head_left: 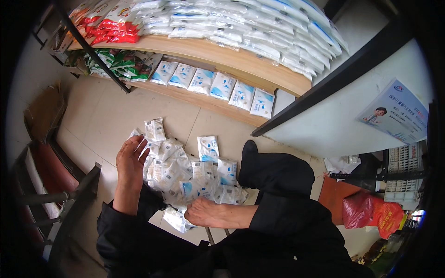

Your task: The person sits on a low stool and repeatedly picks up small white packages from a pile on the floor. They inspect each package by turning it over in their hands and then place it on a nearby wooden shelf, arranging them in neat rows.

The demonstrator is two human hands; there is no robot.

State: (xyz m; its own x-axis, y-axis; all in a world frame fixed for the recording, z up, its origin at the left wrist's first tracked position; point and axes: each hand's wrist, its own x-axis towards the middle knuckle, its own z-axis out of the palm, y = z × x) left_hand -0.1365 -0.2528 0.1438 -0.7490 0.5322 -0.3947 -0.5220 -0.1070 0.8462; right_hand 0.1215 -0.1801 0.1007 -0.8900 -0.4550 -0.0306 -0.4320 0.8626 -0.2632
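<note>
Plainly, from the head view, I am working low over the floor (88, 120), with a loose heap of white packets (174, 162) lying ahead of my body and between my hands. The heap is spreading on a slant, its long axis running from the far left toward the near right.

My left hand (131, 160) is hovering by the heap's left side, fingers parted and a little bent, showing nothing between them. My right hand (201, 212) is reaching across the near edge, its fingers curling in; I cannot tell whether they are gripping anything. My hands are standing apart: the left is nearer the far-left end, the right nearer the close edge. Whether either is touching a packet, I cannot tell.

At the heap's far right, one blue-marked packet (207, 148) is lying flat, its long side pointing roughly away from me. My black shoe (250, 152) is sitting just to the right of the heap.

Beyond the heap, six blue-and-white packs (202, 81) are standing in a row on the lower shelf (185, 95). Above them, layered white packages (241, 28) are filling much of the upper shelf (208, 51), with red bags (118, 23) lying to their left.
</note>
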